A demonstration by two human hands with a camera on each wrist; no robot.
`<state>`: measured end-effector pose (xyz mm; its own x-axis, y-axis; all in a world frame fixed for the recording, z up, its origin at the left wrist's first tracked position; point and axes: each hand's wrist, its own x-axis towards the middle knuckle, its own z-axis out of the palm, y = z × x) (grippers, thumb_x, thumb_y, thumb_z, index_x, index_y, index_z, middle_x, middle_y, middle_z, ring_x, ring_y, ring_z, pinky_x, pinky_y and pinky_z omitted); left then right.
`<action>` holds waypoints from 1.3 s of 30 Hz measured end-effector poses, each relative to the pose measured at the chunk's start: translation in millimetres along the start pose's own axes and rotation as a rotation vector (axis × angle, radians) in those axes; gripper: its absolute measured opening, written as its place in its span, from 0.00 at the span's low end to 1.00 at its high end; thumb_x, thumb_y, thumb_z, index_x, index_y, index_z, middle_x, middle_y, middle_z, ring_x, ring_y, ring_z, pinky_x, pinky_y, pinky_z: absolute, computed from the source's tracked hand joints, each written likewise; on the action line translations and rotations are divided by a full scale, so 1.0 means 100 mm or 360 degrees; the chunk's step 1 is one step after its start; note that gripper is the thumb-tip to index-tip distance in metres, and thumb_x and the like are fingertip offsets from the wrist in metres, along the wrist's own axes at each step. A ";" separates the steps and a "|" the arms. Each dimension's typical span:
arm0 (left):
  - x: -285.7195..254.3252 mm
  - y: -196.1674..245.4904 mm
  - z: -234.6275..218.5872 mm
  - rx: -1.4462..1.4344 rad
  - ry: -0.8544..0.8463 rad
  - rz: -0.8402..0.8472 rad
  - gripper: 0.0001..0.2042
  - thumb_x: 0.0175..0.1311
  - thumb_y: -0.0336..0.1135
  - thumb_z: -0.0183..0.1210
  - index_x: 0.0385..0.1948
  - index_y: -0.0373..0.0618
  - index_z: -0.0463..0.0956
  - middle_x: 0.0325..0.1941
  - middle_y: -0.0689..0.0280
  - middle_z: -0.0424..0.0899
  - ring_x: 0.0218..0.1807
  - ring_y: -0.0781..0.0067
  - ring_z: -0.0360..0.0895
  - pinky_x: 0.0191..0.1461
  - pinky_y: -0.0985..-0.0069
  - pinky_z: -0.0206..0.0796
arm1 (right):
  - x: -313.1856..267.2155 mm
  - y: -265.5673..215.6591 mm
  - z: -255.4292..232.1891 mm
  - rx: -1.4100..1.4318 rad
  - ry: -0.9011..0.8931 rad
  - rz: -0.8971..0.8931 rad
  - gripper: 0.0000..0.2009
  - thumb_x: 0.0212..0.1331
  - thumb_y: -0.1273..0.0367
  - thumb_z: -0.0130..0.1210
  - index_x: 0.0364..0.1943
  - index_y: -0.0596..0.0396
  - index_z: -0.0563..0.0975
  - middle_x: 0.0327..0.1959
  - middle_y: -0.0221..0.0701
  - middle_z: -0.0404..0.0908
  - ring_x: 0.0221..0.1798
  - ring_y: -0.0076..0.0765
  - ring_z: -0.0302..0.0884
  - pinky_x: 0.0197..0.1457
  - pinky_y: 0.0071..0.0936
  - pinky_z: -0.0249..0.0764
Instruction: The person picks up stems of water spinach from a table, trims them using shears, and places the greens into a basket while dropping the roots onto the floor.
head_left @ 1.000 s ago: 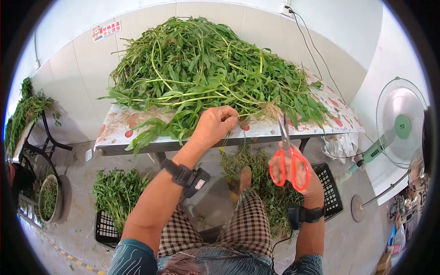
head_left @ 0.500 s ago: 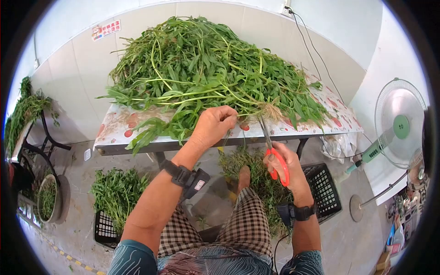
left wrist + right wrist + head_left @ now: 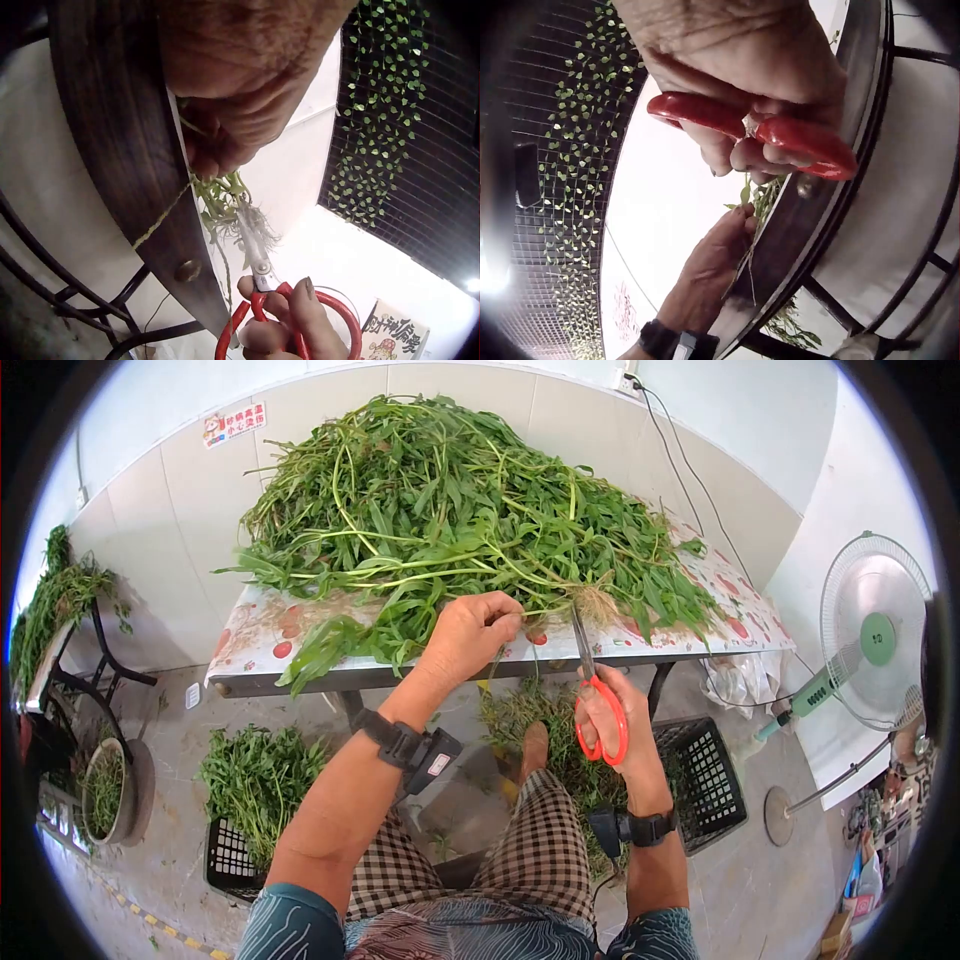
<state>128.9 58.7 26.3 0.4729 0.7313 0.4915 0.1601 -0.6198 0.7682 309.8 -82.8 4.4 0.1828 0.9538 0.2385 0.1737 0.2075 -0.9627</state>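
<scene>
In the head view my left hand (image 3: pixel 470 630) pinches a green stem at the table's front edge, thumb against fingers. The stem runs right to a pale tuft of fine roots (image 3: pixel 597 605). My right hand (image 3: pixel 640 735) holds scissors (image 3: pixel 585 650) with red loops, fingers through them. Their blades point up at the base of the roots. In the left wrist view the scissors' pivot (image 3: pixel 262 268) sits just below the roots (image 3: pixel 259 229). Behind both hands a large heap of leafy green stems (image 3: pixel 430 490) covers much of the table (image 3: pixel 255 625).
A black crate (image 3: pixel 228 850) of greens stands lower left, and another black crate (image 3: pixel 715 780) lower right. Greens (image 3: pixel 520 705) lie on the floor under the table. A standing fan (image 3: pixel 875 635) is at the right, and a round tub (image 3: pixel 128 800) at the far left.
My right hand has brought the scissors left, from the right side of the roots to their left side, turning the loops. The left hand has stayed in place on the stem.
</scene>
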 end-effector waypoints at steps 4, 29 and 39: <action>-0.01 0.01 -0.01 0.0009 0.0009 0.0019 0.07 0.57 0.31 0.54 0.31 0.37 0.76 0.22 0.68 0.77 0.25 0.82 0.70 0.31 0.81 0.65 | 0.00 -0.04 0.03 -0.0009 0.0002 0.0025 0.20 0.61 0.61 0.52 0.48 0.65 0.68 0.16 0.26 0.69 0.12 0.15 0.59 0.16 0.15 0.56; 0.06 -0.01 0.15 0.0620 0.0333 0.0275 0.07 0.49 0.32 0.62 0.31 0.45 0.79 0.21 0.61 0.79 0.23 0.62 0.76 0.29 0.72 0.68 | -0.20 0.11 -0.04 0.0487 -0.0468 0.0245 0.35 0.57 0.43 0.48 0.57 0.59 0.62 0.37 0.34 0.76 0.35 0.28 0.74 0.37 0.26 0.72; 0.02 0.06 0.08 0.0139 0.0054 0.0037 0.07 0.54 0.30 0.60 0.33 0.40 0.78 0.20 0.62 0.77 0.21 0.80 0.72 0.27 0.80 0.66 | -0.13 0.08 0.13 0.0082 -0.0140 0.0038 0.24 0.62 0.53 0.48 0.50 0.61 0.69 0.29 0.32 0.76 0.26 0.21 0.70 0.29 0.19 0.67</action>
<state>138.2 53.9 28.6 0.4481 0.7246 0.5236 0.2251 -0.6582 0.7184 296.1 -90.5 -7.7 0.1004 0.9735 0.2052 0.1198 0.1930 -0.9739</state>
